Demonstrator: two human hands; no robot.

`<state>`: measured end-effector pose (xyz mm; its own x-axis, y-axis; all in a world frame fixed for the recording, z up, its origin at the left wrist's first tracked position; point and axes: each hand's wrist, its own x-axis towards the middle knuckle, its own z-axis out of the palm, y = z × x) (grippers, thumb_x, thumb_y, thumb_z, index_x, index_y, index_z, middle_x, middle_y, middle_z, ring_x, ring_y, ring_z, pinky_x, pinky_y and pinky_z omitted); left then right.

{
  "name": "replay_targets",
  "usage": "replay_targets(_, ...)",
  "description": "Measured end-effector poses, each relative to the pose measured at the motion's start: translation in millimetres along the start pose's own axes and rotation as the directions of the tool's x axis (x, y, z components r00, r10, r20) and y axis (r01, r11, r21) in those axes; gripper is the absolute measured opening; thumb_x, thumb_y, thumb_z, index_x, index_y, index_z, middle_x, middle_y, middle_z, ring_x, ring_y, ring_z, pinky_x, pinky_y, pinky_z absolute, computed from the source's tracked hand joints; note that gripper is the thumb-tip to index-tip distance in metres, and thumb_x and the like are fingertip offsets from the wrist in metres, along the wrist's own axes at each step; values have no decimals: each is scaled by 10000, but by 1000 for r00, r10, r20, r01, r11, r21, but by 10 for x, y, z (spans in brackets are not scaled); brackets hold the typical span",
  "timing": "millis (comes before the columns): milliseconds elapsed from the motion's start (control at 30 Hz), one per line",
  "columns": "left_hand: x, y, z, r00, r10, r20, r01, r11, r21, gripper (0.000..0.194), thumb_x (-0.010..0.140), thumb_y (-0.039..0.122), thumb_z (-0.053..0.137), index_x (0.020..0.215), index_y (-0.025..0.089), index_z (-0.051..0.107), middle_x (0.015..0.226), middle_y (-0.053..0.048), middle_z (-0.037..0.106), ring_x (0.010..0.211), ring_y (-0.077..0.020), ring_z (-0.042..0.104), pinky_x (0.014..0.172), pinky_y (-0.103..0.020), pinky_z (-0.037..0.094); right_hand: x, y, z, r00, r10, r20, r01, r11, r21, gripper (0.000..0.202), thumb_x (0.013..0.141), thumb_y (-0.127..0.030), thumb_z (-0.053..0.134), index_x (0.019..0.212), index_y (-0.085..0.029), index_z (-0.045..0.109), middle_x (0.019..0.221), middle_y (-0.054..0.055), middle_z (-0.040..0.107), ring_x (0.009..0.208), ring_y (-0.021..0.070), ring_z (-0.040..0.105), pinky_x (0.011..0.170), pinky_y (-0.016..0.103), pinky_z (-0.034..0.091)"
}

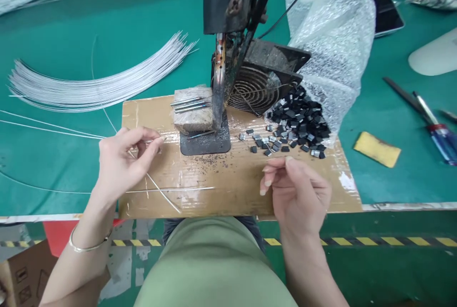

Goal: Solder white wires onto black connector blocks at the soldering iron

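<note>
My left hand is closed in a pinch, thumb against forefinger, on a thin white wire that trails off to the left. Under and beside this hand, loose white wires cross on the cardboard. My right hand hovers near several small black-and-silver connector pieces, fingers loosely curled and apart, with nothing visible in them. Between the hands stands a soldering iron, pointing down at a block with thin metal rods on it, above a dark plate.
Behind the iron is a dirty fan. A bundle of white wires lies at left. Bubble wrap holds the connector pile. A yellow sponge, tweezers, a screwdriver and a tablet are at right.
</note>
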<state>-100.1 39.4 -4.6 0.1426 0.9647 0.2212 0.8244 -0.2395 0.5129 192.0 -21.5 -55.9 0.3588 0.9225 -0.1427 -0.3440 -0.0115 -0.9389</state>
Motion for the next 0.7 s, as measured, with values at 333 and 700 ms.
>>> replay_targets(333,101,-329,144,988,101,117,-87,990,-114,142,958,311,703,893,207,773,927,-41,780,863,-187,716,801,-321,535,-38,34,-4,998,-59,28,62,992,-111,186,935,-313,734,830,-210,849,694,32,752,487,123,630,441,249,509)
replay_targets(700,124,-460,-104,975,169,143,-170,985,-6,205,1003,262,609,1124,209,767,1126,-58,779,1040,-212,725,956,-351,573,-36,54,-4,996,-85,18,87,985,-149,166,913,-303,745,821,-214,850,650,24,745,491,127,624,469,259,472)
